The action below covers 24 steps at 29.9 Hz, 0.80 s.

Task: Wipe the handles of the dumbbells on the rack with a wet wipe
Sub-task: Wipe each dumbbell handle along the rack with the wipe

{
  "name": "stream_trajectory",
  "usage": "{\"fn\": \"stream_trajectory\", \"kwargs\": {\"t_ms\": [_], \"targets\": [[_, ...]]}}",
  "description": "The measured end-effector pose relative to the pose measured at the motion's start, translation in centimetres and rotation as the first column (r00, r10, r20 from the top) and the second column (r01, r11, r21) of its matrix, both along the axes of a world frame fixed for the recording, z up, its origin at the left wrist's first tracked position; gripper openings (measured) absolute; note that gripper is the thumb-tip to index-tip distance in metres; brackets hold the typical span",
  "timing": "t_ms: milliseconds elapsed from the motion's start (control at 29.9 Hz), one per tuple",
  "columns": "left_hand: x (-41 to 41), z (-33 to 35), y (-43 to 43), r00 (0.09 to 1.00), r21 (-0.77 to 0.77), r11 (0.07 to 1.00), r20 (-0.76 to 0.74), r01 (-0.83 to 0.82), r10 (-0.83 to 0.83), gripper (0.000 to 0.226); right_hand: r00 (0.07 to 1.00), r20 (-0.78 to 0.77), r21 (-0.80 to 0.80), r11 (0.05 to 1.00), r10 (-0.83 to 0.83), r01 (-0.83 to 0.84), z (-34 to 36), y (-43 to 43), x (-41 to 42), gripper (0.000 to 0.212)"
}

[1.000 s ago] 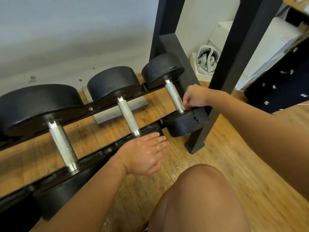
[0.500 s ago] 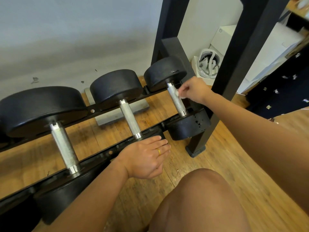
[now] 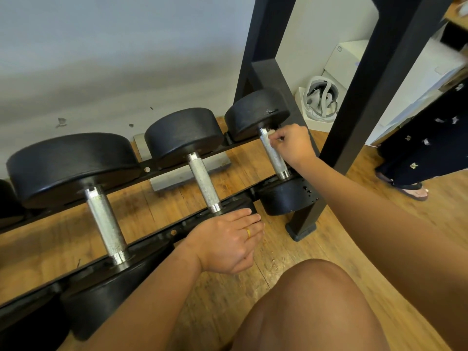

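Now right hand (image 3: 291,145) pinches wipe (image 3: 270,140) against handle (image 3: 274,158), fingers curled; left hand (image 3: 228,241) lies flat, fingers straight.

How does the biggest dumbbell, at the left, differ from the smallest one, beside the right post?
The left dumbbell has much wider heads than the right dumbbell. Its handle looks thicker than the right dumbbell's. No hand touches the left dumbbell; the right hand grips the right dumbbell's handle. Both have black heads and knurled silver handles and lie across the rack rails.

Gym room: dumbbells (image 3: 192,145) on a black rack (image 3: 162,234).
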<state>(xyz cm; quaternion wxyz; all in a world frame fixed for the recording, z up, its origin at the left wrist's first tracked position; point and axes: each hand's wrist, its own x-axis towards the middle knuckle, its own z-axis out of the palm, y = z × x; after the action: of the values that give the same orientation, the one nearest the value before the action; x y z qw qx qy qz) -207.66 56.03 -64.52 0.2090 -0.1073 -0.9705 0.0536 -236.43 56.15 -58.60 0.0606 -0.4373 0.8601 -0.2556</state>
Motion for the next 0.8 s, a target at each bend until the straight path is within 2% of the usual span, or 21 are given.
{"fn": "stream_trajectory", "kwargs": {"t_ms": [100,334,535,635,803], "targets": [[0.0,-0.1,0.0,1.0,-0.003,1.0,0.004,-0.005,0.005,0.045,1.0,0.002,0.046,0.999,-0.007,0.006,0.1,0.4,0.1,0.016],[-0.1,0.0,0.1,1.0,0.025,1.0,-0.003,-0.002,0.002,0.044,0.999,0.034,0.025,0.999,-0.025,0.025,1.0,-0.8,0.1,0.015],[-0.1,0.0,0.0,1.0,0.025,1.0,-0.008,0.005,-0.004,0.043,0.999,0.025,0.274,0.961,0.024,-0.03,0.7,2.8,-0.6,0.006],[-0.1,0.0,0.0,1.0,0.02,1.0,-0.005,0.002,-0.002,0.044,0.994,0.04,0.36,0.926,0.106,-0.114,1.4,4.0,-0.8,0.004],[0.0,0.0,0.0,1.0,0.013,1.0,0.012,-0.006,0.005,0.046,0.996,0.074,0.227,0.971,0.058,-0.073,1.6,2.5,-0.7,0.005]]}}
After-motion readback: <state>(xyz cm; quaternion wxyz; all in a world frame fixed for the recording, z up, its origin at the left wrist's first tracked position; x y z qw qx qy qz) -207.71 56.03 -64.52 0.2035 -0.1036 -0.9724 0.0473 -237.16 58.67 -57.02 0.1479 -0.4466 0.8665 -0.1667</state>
